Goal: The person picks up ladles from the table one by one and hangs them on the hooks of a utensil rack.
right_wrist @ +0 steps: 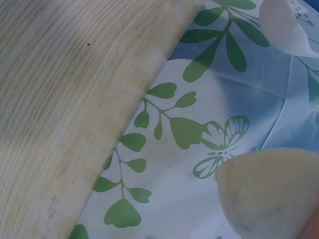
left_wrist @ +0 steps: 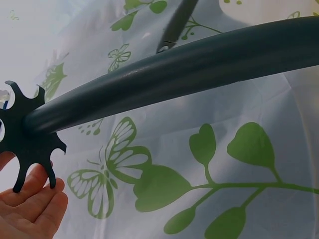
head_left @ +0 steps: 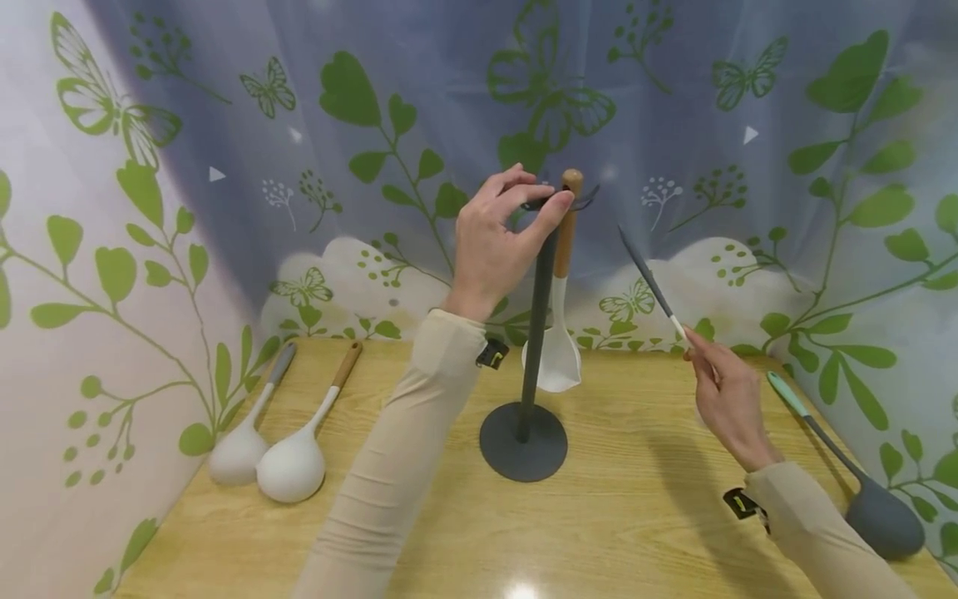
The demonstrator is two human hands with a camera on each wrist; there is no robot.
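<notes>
A dark grey utensil stand [head_left: 535, 333] rises from a round base. My left hand [head_left: 497, 233] is at its top, thumb and fingers pinching the hooked disc [left_wrist: 30, 132]. From a hook hangs a white ladle [head_left: 560, 358] with a pouring lip and wooden handle. My right hand [head_left: 729, 399], right of the stand, grips another utensil by its white neck. Its grey handle [head_left: 645, 270] slants up toward the stand, and the handle's end shows a hole in the left wrist view. A pale rounded bowl [right_wrist: 269, 191] shows beside that hand in the right wrist view.
Two white ladles, one grey-handled [head_left: 238, 453] and one wooden-handled [head_left: 292, 466], lie at the table's left. A dark grey ladle [head_left: 883, 516] with a mint handle lies at the right edge. Behind the wooden table [head_left: 599, 516] hangs a leaf-and-butterfly curtain [head_left: 419, 108].
</notes>
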